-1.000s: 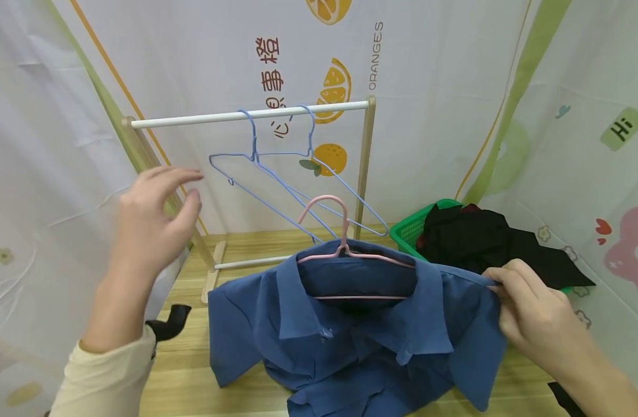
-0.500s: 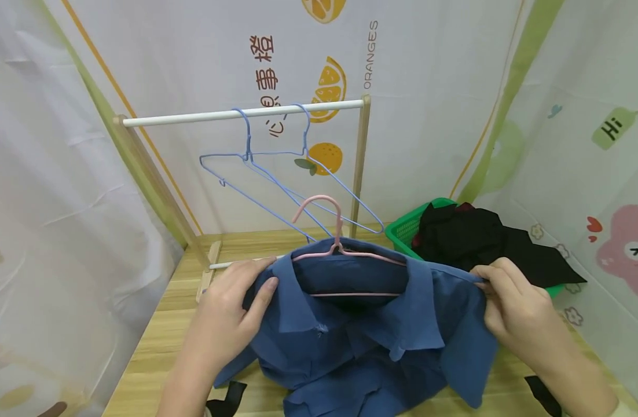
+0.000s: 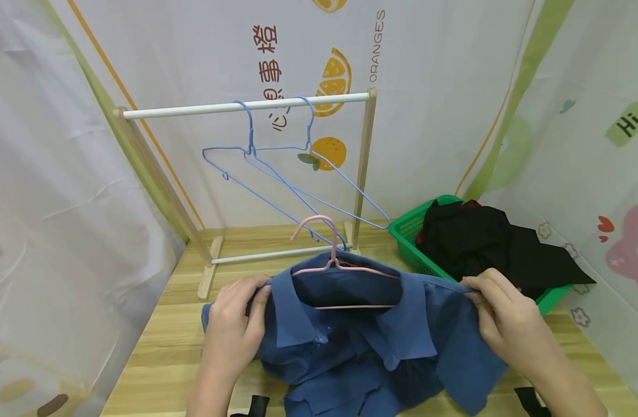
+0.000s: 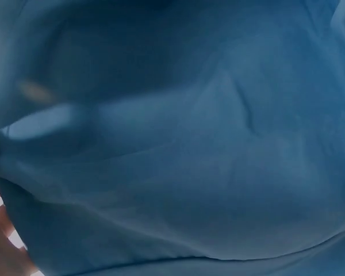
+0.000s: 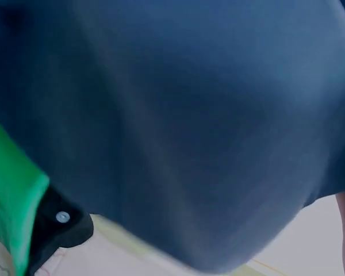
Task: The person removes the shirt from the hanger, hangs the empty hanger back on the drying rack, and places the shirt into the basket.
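A blue collared shirt (image 3: 350, 347) spreads across the lower middle of the head view, its collar open toward me. Inside its neck sits a pink hanger (image 3: 333, 237), hook pointing up and left; the ends of its arms are hidden in the cloth. My left hand (image 3: 235, 324) pinches the shoulder on the left, thumb on top. At the opposite shoulder seam, my right hand (image 3: 512, 324) pinches the cloth between thumb and fingers. Blue fabric fills most of both wrist views, and some fingers (image 4: 0, 241) show at the left wrist view's edge.
Behind the shirt stands a rack with a white rail (image 3: 194, 110) and wooden posts. Two blue hangers (image 3: 277, 174) hang from it. A green basket (image 3: 410, 249) of dark clothes (image 3: 470, 237) sits at the right on the wooden table (image 3: 157, 353). Printed curtains enclose the space.
My left hand came down from the air beside the rack and took hold of the shirt's left shoulder. The shirt and pink hanger then dropped slightly in view; my right hand kept its hold.
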Demonstrator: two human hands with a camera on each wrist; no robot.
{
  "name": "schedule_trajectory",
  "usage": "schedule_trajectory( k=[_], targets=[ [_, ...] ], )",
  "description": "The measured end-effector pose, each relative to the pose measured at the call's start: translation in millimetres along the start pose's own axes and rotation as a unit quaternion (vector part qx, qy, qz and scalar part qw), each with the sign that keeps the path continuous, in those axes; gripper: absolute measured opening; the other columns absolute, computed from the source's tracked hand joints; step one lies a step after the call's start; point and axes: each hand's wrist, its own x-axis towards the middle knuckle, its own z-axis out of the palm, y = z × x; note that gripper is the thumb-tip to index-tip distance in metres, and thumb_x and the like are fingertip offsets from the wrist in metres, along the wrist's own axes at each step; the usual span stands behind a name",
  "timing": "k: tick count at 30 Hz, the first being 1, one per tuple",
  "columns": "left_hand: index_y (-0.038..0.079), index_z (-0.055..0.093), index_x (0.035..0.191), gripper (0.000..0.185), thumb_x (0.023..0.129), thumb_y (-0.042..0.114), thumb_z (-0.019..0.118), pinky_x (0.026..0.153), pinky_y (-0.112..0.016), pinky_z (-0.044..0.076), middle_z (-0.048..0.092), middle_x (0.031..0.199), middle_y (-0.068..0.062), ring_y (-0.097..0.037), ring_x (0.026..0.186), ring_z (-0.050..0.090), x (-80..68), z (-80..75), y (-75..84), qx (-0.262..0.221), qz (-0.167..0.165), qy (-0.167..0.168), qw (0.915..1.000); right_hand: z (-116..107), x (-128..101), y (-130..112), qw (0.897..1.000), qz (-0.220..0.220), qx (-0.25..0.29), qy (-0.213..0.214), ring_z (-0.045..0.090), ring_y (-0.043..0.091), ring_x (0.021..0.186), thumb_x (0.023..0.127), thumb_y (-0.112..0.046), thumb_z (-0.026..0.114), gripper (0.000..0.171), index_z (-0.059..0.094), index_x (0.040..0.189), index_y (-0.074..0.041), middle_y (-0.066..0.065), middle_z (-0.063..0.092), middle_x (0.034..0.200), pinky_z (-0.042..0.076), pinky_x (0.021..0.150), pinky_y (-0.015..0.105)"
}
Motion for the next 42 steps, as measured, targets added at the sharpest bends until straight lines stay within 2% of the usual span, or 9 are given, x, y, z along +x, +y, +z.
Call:
schedule_trajectory(
  k=[7, 11, 13, 15, 17, 19, 25, 33, 42],
  targets=[
    [0.006, 0.076, 0.105, 0.021, 0.091, -0.009, 0.074, 0.104, -0.033, 0.050, 0.079, 0.100, -0.008, -0.024, 0.097, 0.074, -2.3, 7.4, -2.6, -0.043, 0.003, -0.011, 0.9990, -0.1, -10.5, 1.0, 0.997, 0.063, 0.033, -0.009, 0.057, -0.008, 0.093, 0.113, -0.043, 0.046, 0.052, 0.075, 0.105, -0.001, 0.001, 0.070, 0.097, 0.045, 0.082, 0.004],
    [0.006, 0.076, 0.105, 0.021, 0.090, -0.008, 0.075, 0.105, -0.031, 0.049, 0.079, 0.100, -0.007, -0.022, 0.095, 0.074, -5.1, 11.4, -3.7, -0.055, 0.002, -0.019, 0.9983, -0.8, -18.5, -1.4, 0.995, 0.099, 0.024, -0.023, 0.059, -0.012, 0.099, 0.111, -0.046, 0.048, 0.048, 0.077, 0.108, -0.008, -0.002, 0.072, 0.100, 0.045, 0.087, 0.003],
    [0.006, 0.076, 0.104, 0.021, 0.090, -0.008, 0.076, 0.105, -0.031, 0.048, 0.079, 0.099, -0.008, -0.021, 0.093, 0.074, -6.1, 12.7, -4.8, -0.060, 0.001, -0.021, 0.9980, 0.4, -21.4, -2.6, 0.993, 0.113, 0.023, -0.019, 0.061, -0.012, 0.101, 0.110, -0.032, 0.059, 0.029, 0.078, 0.108, -0.011, -0.003, 0.073, 0.101, 0.045, 0.089, 0.002],
    [0.006, 0.076, 0.104, 0.020, 0.089, -0.008, 0.076, 0.105, -0.032, 0.047, 0.079, 0.098, -0.007, -0.020, 0.091, 0.074, -6.5, 13.5, -5.9, -0.063, 0.001, -0.022, 0.9978, 1.4, -23.2, -4.4, 0.990, 0.135, 0.023, -0.019, 0.061, -0.014, 0.103, 0.102, -0.011, 0.071, 0.010, 0.079, 0.107, -0.014, -0.005, 0.074, 0.102, 0.044, 0.091, 0.002],
    [0.006, 0.077, 0.103, 0.020, 0.089, -0.008, 0.076, 0.105, -0.033, 0.047, 0.079, 0.097, -0.007, -0.019, 0.089, 0.075, -6.5, 13.9, -7.0, -0.062, 0.000, -0.022, 0.9978, 2.9, -23.7, -6.5, 0.987, 0.156, 0.024, -0.018, 0.060, -0.016, 0.103, 0.088, 0.009, 0.079, 0.031, 0.080, 0.107, -0.016, -0.006, 0.074, 0.101, 0.044, 0.091, 0.001],
    [0.006, 0.077, 0.103, 0.019, 0.090, -0.008, 0.076, 0.104, -0.034, 0.047, 0.079, 0.096, -0.007, -0.019, 0.089, 0.075, -6.4, 14.0, -8.0, -0.060, -0.001, -0.021, 0.9980, 4.4, -23.4, -8.4, 0.984, 0.173, 0.025, -0.019, 0.059, -0.019, 0.103, 0.075, 0.020, 0.082, 0.048, 0.080, 0.106, -0.017, -0.007, 0.075, 0.101, 0.044, 0.091, 0.001],
    [0.005, 0.077, 0.101, 0.016, 0.090, -0.007, 0.076, 0.103, -0.037, 0.048, 0.080, 0.096, -0.009, -0.021, 0.089, 0.075, -5.2, 13.5, -10.4, -0.050, -0.010, -0.016, 0.9986, 8.0, -19.4, -13.6, 0.981, 0.190, 0.026, -0.030, 0.057, -0.022, 0.103, 0.076, 0.019, 0.082, 0.048, 0.079, 0.106, -0.018, -0.007, 0.075, 0.101, 0.044, 0.089, 0.002],
    [0.002, 0.077, 0.101, 0.013, 0.092, -0.007, 0.074, 0.103, -0.033, 0.046, 0.080, 0.094, -0.012, -0.027, 0.089, 0.075, -4.5, 13.8, -15.5, -0.053, -0.044, 0.006, 0.9976, 21.2, -4.0, -24.3, 0.971, 0.232, 0.032, -0.046, 0.057, -0.025, 0.103, 0.088, 0.011, 0.078, 0.035, 0.080, 0.110, -0.016, 0.002, 0.080, 0.104, 0.043, 0.088, -0.002],
    [0.003, 0.080, 0.100, 0.015, 0.091, -0.008, 0.074, 0.091, -0.034, 0.048, 0.082, 0.095, -0.012, -0.033, 0.091, 0.071, -4.8, 14.1, -15.6, -0.047, -0.090, 0.034, 0.9942, 38.3, 7.4, -37.2, 0.978, 0.194, 0.060, -0.034, 0.056, -0.024, 0.107, 0.086, 0.021, 0.072, 0.050, 0.082, 0.118, -0.016, 0.001, 0.081, 0.106, 0.046, 0.090, -0.001]
  ],
)
